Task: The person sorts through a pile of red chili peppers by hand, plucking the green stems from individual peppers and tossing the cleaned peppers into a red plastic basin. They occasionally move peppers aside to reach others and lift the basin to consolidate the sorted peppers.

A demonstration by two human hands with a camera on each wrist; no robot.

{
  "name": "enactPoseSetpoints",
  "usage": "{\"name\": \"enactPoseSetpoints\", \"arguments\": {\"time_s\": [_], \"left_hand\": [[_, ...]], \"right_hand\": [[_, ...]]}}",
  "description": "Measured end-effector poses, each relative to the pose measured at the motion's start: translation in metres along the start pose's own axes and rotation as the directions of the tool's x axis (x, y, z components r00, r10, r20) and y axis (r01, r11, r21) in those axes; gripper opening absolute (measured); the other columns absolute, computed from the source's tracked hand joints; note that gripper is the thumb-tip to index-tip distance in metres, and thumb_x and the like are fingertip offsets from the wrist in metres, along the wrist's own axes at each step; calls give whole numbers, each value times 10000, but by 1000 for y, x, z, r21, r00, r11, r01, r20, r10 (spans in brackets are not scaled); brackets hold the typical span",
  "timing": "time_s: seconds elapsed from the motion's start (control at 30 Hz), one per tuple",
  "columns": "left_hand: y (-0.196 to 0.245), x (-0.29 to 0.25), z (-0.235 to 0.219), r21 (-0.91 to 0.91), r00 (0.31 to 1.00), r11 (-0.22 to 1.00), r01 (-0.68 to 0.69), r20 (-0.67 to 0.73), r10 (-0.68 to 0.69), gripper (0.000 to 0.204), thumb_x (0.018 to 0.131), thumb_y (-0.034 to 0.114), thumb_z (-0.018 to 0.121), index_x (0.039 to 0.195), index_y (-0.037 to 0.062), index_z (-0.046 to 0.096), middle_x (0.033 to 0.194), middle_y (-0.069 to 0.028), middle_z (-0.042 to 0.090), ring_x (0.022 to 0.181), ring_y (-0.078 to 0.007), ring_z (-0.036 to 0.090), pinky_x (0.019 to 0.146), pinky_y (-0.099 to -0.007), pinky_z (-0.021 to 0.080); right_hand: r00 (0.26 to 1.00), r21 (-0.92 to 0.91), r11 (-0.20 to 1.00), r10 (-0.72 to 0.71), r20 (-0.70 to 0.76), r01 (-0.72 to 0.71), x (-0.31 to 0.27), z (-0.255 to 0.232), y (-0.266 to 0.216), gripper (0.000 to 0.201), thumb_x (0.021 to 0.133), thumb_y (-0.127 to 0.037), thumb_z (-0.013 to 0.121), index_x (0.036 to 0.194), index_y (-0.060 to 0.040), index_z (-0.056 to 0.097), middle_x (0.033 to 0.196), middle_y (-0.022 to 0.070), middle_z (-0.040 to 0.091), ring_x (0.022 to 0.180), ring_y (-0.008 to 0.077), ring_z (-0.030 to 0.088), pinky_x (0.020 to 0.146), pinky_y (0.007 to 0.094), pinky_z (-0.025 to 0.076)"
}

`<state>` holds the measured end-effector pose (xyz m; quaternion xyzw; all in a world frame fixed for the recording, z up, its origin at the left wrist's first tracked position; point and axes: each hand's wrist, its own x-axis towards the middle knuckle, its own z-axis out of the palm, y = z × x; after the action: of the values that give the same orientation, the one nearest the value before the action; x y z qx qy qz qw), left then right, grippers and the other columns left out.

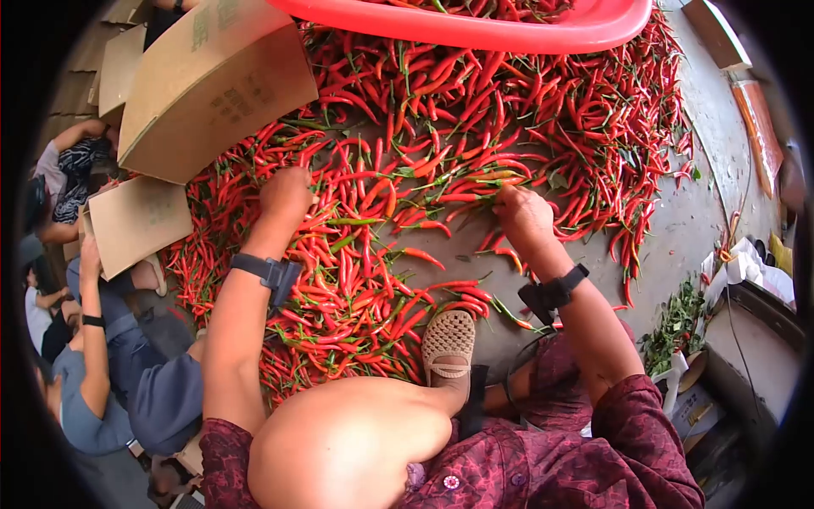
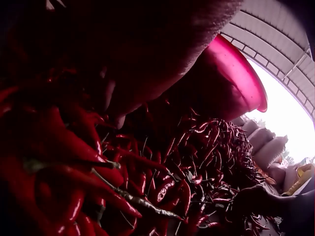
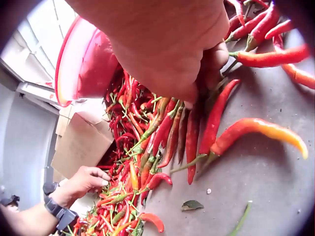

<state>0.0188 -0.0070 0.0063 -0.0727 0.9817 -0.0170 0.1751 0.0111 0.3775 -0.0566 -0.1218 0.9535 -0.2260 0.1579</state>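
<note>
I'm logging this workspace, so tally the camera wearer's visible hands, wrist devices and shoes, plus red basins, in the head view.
Left hand and right hand: 2
Wrist devices: 2
Shoe: 1
Red basin: 1
Total: 6

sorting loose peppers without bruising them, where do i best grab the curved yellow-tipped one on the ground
Probably pinch the arched middle of the curved pepper, coming from the yellow-tip side over bare ground: that stretch lies free, while its thicker end crowds a red pepper.
</note>
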Motion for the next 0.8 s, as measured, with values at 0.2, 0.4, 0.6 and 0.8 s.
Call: {"name": "enactPoseSetpoints", "arguments": {"time_s": [0.2, 0.4, 0.6, 0.8], "left_hand": [[-8, -3, 13, -27, 998, 999, -31, -51, 29, 62, 735, 74, 566, 709, 41, 611, 775, -208, 637, 761, -399, 635, 678, -510, 495], [41, -28, -19, -183, 988, 983, 7, -148, -35, 80, 836, 95, 582, 882, 30, 576, 852, -218, 646, 854, -434, 619, 704, -535, 476], [84, -24, -9, -901, 983, 433, 20, 98, 158, 60, 779, -6, 616, 837, -7, 633, 662, -15, 596, 603, -53, 540, 560, -245, 440], [130, -29, 33, -718, 889, 578, -389, -128, 440, 71, 728, 43, 628, 784, 32, 671, 746, -171, 655, 699, -318, 653, 652, -398, 511]], "right_hand": [[991, -146, 988, -28, 132, 48, -4, 7, -9, 129, 765, -199, 609, 769, -71, 625, 770, 150, 667, 744, 365, 648, 639, 465, 514], [976, 391, 910, 59, 208, -138, -26, -11, 8, 105, 744, -120, 624, 760, -17, 609, 652, 111, 622, 634, 209, 638, 597, 352, 511], [961, 669, 692, 224, 161, -273, -29, -17, 29, 150, 751, -81, 689, 863, -27, 604, 706, 85, 623, 633, 169, 605, 580, 306, 480], [990, -60, 994, -85, 113, 92, -41, 0, 2, 202, 744, -224, 723, 814, -91, 589, 826, 110, 647, 773, 328, 650, 649, 429, 525]]}}
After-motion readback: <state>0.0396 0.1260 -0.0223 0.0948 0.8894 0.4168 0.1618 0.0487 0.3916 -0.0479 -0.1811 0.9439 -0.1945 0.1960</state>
